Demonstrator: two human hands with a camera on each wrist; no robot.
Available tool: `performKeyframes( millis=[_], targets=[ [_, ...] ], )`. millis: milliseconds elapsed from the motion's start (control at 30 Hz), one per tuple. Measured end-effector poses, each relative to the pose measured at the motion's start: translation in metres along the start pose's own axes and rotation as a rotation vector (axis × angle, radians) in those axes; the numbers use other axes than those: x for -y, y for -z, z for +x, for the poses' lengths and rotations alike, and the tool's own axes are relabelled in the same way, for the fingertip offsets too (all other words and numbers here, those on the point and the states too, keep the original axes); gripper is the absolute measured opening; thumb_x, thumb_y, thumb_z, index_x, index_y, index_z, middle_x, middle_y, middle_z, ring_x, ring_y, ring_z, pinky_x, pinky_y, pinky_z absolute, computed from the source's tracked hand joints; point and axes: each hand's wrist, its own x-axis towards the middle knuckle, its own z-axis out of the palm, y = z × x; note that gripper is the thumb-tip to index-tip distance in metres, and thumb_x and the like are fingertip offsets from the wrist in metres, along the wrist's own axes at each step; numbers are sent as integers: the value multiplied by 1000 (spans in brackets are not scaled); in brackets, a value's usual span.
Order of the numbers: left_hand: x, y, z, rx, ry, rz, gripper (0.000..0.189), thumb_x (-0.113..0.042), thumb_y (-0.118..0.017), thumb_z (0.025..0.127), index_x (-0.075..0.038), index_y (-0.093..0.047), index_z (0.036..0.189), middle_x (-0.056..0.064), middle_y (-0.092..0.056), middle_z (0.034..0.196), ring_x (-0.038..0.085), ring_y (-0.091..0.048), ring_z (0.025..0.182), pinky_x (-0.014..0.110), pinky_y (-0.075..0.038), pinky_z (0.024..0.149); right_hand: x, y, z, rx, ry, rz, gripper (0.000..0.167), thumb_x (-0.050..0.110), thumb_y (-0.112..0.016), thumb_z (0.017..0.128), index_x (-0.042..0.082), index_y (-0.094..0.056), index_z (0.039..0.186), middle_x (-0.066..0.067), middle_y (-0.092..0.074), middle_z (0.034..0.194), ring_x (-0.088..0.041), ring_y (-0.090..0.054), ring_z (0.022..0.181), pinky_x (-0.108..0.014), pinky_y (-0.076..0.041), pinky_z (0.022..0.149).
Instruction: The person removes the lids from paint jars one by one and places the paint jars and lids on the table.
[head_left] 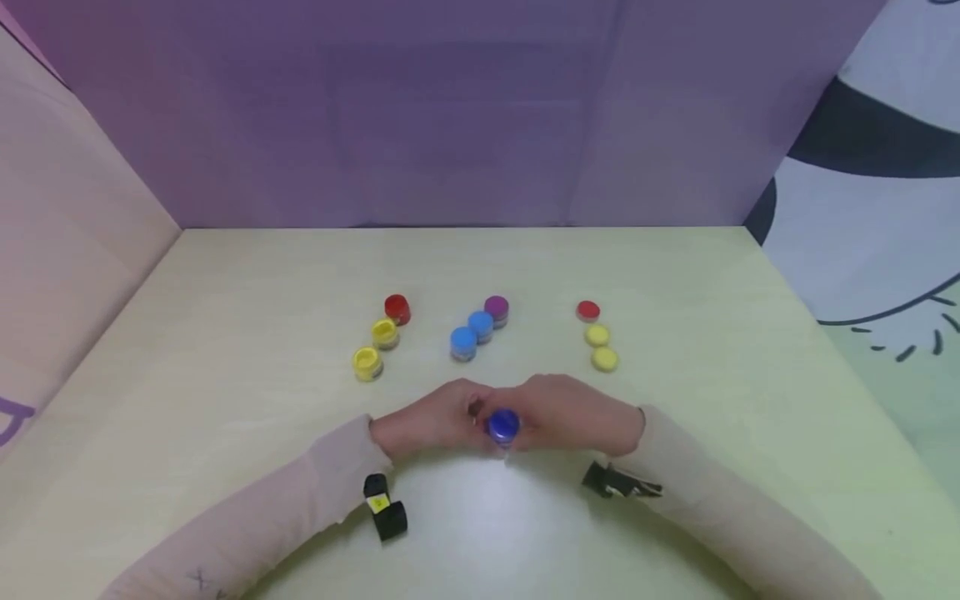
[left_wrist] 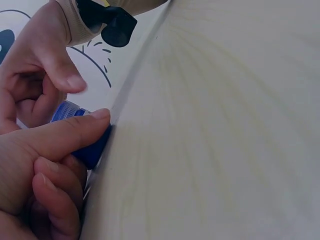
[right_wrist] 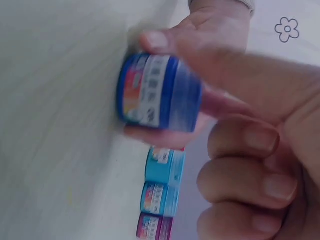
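A small blue paint jar (head_left: pixel 503 426) with a white and coloured label (right_wrist: pixel 150 90) is held between both hands near the table's front middle. My left hand (head_left: pixel 442 417) grips its body; in the left wrist view the thumb lies along its side. My right hand (head_left: pixel 581 414) is at the lid end (right_wrist: pixel 185 97), with thumb and forefinger around it and the other fingers curled. The right thumb is blurred in the right wrist view, and its exact contact with the lid is partly hidden.
Beyond my hands stand two yellow jars (head_left: pixel 367 363) and a red jar (head_left: pixel 397 309). Two light blue jars (head_left: pixel 463 342) and a purple jar (head_left: pixel 497 311) form the middle row. Yellow lids (head_left: pixel 604 359) and a red lid (head_left: pixel 588 312) lie to the right.
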Motion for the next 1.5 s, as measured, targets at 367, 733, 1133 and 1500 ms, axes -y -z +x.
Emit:
performKeyframes(
  millis=[367, 733, 1133, 1500],
  targets=[
    [-2, 5, 0, -19, 8, 39, 23, -13, -73, 82, -17, -68, 105, -1, -56, 77, 15, -50, 80, 26, -41, 70, 15, -1, 2, -61, -323, -70, 46, 56, -67, 78, 13, -51, 78, 6, -37, 55, -8, -34, 48, -21, -24, 45],
    [1, 5, 4, 3, -15, 26, 27, -17, -75, 81, -17, -68, 107, -2, -54, 78, 13, -50, 79, 25, -38, 68, 12, -4, 6, -14, -328, -14, 32, 43, -70, 83, 14, -55, 83, 4, -50, 65, -11, -45, 58, -23, -36, 53],
    [-1, 5, 1, 20, 6, -5, 36, -14, -76, 79, -16, -65, 114, 0, -60, 88, 15, -53, 88, 26, -40, 75, 2, 1, 3, 29, -156, -22, 31, 28, -72, 83, 12, -60, 107, 9, -55, 75, -8, -49, 66, -22, -43, 63],
    [-4, 3, 1, 23, 40, -21, 28, -16, -77, 79, -22, -67, 104, -5, -66, 93, 16, -54, 93, 33, -40, 84, -5, 7, -4, 57, -10, -17, 40, 13, -68, 86, 21, -61, 125, 6, -67, 85, -4, -52, 65, -20, -47, 69]
  ],
)
